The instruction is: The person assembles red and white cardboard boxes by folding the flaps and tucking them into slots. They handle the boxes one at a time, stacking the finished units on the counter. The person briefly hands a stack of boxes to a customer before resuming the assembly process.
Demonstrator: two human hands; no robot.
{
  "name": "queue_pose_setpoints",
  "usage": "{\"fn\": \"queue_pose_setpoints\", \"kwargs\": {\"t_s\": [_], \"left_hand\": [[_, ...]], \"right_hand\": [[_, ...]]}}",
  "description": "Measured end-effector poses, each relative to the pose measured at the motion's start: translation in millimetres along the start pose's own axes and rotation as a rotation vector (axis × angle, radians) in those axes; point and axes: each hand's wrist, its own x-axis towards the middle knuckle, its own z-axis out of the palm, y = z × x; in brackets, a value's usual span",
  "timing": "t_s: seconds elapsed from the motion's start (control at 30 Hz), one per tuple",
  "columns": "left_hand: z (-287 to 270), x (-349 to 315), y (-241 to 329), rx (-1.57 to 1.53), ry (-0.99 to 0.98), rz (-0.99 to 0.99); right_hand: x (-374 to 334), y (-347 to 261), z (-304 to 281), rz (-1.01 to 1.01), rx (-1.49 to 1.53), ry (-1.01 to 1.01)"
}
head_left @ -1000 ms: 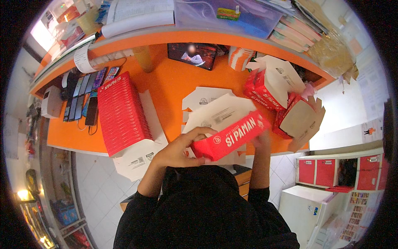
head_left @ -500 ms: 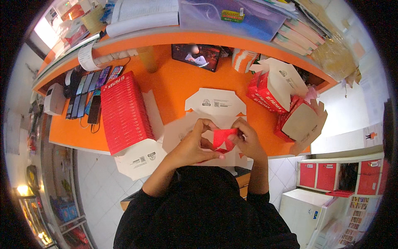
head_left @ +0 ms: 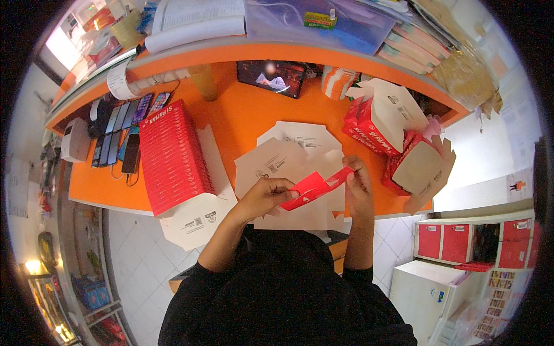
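Observation:
A partly folded cardboard food box [head_left: 274, 164], white inside and red outside, is between my hands over the desk's front edge. My left hand [head_left: 262, 199] pinches the left end of its red side strip [head_left: 309, 192]. At the strip's right end, my right hand [head_left: 359, 181] grips the box's corner, fingers closed. Beneath it lies another white unfolded box blank [head_left: 303, 132], partly hidden. To the left rests a long row of nested red box blanks [head_left: 176, 158], with white flaps sticking out.
Two folded red boxes, one upper [head_left: 384, 115] and one lower [head_left: 418, 167], stand at the desk's right. A propped screen [head_left: 271, 79] plays at the back. Several phones [head_left: 121, 124] lie at the left beside a white device [head_left: 75, 139]. An orange shelf edge [head_left: 277, 53] overhangs the orange desk [head_left: 231, 109].
My hands have moved apart, the right one rightward and slightly up. The red side, bunched between them before, is now stretched into a long strip, and the white panel tilts more upright.

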Motion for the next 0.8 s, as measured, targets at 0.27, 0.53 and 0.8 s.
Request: {"fn": "queue_pose_setpoints", "kwargs": {"t_s": [0.27, 0.53, 0.8], "left_hand": [[1, 12, -16, 0.004, 0.108, 0.298], [14, 0, 13, 0.114, 0.086, -0.02], [17, 6, -6, 0.019, 0.04, 0.05]], "right_hand": [[1, -8, -4, -0.168, -0.192, -0.129], [5, -29, 25, -0.289, -0.795, -0.212], [1, -32, 37, -0.254, -1.116, -0.15]]}}
